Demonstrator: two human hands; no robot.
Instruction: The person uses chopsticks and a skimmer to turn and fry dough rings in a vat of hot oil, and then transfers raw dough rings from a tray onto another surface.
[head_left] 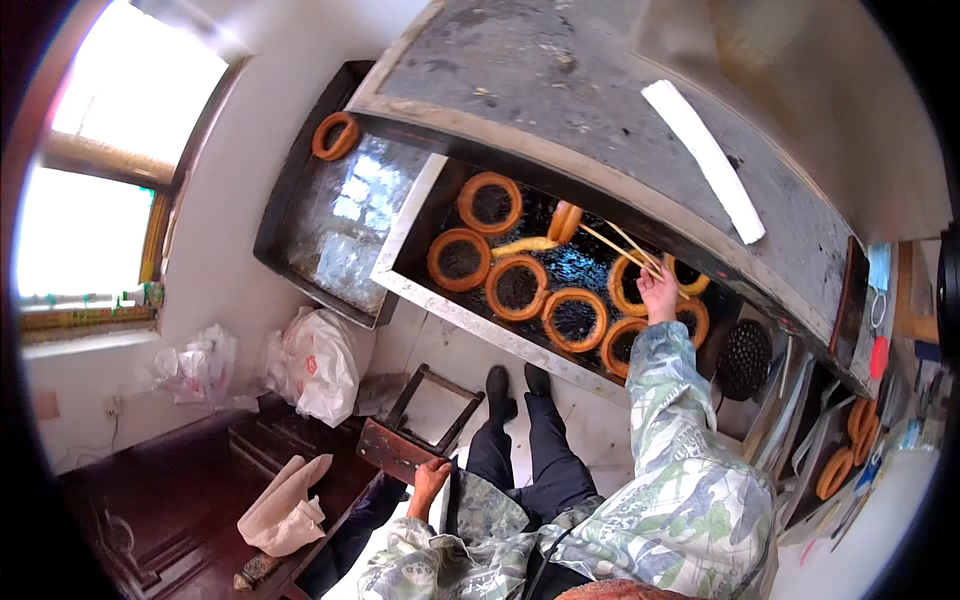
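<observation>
My right hand (pixel 658 293) is closed around a pair of long wooden chopsticks (pixel 610 243). Their far tips reach a golden-brown fried dough ring (pixel 566 222) tipped on its edge in a rectangular fryer (pixel 412 260) of dark oil. A pale, straight dough strip (pixel 525 246) floats beside that ring. Several more fried rings, such as one at the near left (pixel 440 262), lie flat in the oil. Some at the right are partly hidden behind my hand and sleeve. My left hand (pixel 430 482) grips the corner of a brown wooden stool (pixel 395 450).
A metal tray (pixel 350 215) left of the fryer bears one fried ring (pixel 319 143). A white strip (pixel 705 160) lies on the grey counter (pixel 540 80). A black perforated skimmer (pixel 743 360) and more rings (pixel 833 473) are at the right. White plastic bags (pixel 318 365) stand at the left.
</observation>
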